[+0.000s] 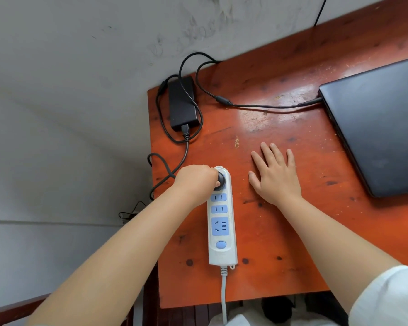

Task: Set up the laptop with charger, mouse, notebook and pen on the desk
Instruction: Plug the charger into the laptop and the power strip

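Note:
A closed black laptop (377, 123) lies at the right of the orange-red wooden desk (280, 231). A black cable (264, 106) is plugged into the laptop's left side and runs to the black charger brick (181, 102) at the desk's far left corner. A white power strip (222, 229) with blue sockets lies lengthwise near the desk's left edge. My left hand (196, 182) is closed around the charger's black plug (220, 182), which sits in the strip's far socket. My right hand (276, 175) rests flat on the desk beside the strip, fingers spread.
The charger's cables loop over the desk's left edge and far corner. The strip's white cord (223, 300) hangs off the near edge. A grey wall lies behind and a grey floor to the left. A thin black wire (320, 10) runs up the wall.

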`<move>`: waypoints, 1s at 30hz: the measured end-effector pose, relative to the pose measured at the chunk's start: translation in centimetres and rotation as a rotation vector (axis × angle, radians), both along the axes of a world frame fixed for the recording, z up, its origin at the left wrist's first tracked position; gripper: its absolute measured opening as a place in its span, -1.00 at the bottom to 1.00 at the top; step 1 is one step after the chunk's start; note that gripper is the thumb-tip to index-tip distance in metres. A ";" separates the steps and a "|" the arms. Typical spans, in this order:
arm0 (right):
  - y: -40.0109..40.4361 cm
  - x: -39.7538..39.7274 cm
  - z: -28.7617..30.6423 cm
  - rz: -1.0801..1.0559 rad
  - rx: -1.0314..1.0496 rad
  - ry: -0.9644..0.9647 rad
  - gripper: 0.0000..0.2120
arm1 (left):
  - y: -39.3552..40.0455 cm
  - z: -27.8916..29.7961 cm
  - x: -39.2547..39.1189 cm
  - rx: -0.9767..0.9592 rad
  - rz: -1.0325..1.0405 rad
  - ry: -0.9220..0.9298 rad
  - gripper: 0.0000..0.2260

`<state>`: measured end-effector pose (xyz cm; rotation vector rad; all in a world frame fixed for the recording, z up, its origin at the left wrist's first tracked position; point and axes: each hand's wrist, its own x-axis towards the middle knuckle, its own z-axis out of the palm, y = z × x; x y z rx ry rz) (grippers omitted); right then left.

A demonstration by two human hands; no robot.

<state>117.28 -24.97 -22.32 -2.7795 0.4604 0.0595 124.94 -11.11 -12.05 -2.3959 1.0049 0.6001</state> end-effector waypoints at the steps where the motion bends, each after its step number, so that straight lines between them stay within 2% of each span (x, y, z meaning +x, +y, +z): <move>1: 0.0 -0.1 0.0 -0.004 0.005 -0.006 -0.49 | -0.3 -0.1 -0.1 0.021 -0.001 0.001 -0.82; 12: -0.2 0.1 0.0 -0.017 0.027 -0.015 -0.49 | -1.1 0.0 -0.8 0.075 0.044 -0.038 -0.81; 18: -0.3 0.0 -0.2 -0.028 0.032 -0.016 -0.46 | 1.2 -0.4 0.7 0.142 0.257 -0.101 -0.79; 26: -0.4 0.1 -0.3 -0.022 0.035 -0.035 -0.46 | 2.0 -0.5 0.7 0.061 0.184 -0.142 -0.84; 30: -0.3 0.0 -0.5 -0.025 0.022 -0.036 -0.47 | 2.3 -0.7 -0.1 -0.030 0.150 -0.249 -0.82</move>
